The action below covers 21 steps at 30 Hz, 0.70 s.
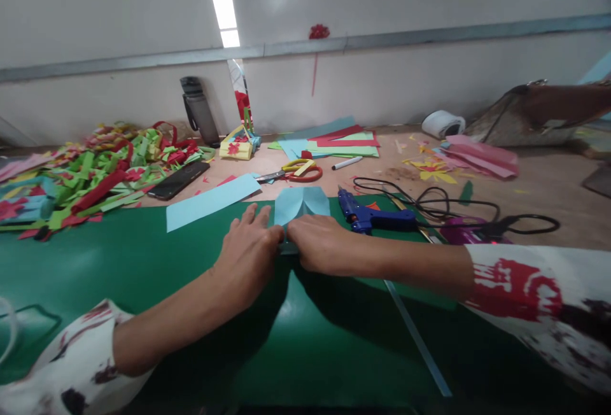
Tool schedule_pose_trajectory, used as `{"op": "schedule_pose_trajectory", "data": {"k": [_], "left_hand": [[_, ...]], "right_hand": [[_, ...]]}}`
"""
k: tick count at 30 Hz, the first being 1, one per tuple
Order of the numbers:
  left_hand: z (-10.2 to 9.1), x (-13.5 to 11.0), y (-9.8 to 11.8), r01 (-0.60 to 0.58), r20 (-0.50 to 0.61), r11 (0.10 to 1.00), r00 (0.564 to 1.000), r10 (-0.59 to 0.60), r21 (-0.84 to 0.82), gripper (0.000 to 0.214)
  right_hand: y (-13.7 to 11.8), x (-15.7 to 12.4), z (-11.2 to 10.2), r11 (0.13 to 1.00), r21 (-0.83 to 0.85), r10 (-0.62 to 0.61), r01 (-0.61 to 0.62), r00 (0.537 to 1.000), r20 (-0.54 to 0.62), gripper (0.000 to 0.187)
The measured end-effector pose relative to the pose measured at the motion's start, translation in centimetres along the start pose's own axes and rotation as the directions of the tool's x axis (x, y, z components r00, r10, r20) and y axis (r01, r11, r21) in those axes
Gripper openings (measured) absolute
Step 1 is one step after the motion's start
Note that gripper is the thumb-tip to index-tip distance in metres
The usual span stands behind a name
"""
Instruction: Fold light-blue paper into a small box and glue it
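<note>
A folded light-blue paper piece (305, 200) lies in the middle of the green mat (200, 332), its creased end pointing away from me. My left hand (252, 249) grips its near left edge with the thumb, while some of the other fingers stretch forward. From the right, my right hand (321, 243) is closed on the same paper, knuckles forward; its fingertips are hidden. The two thumbs almost meet at the near fold. A flat light-blue paper strip (212, 202) lies beyond my left hand. A blue glue gun (372, 212) rests just past my right wrist.
Scissors (305, 172), a white marker (347, 163) and stacked coloured paper (334, 141) lie behind. At left are a phone (179, 179), paper scraps (105, 173) and a bottle (200, 109). A black cable (429, 193) loops at right; a narrow blue strip (417, 338) lies nearer me.
</note>
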<state>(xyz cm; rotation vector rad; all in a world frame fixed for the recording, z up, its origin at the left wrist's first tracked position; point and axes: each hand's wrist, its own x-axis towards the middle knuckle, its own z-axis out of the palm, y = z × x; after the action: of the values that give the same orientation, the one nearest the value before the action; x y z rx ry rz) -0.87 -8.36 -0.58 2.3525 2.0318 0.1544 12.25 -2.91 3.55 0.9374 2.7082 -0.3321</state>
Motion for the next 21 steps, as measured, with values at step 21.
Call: {"op": "schedule_pose_trajectory", "data": {"k": [21], "left_hand": [[0.1, 0.3, -0.7, -0.057, -0.065, 0.997, 0.996, 0.060, 0.055, 0.021]], "right_hand": [[0.4, 1.8, -0.3, 0.989, 0.149, -0.041, 0.021, 0.991, 0.126, 0.027]]}}
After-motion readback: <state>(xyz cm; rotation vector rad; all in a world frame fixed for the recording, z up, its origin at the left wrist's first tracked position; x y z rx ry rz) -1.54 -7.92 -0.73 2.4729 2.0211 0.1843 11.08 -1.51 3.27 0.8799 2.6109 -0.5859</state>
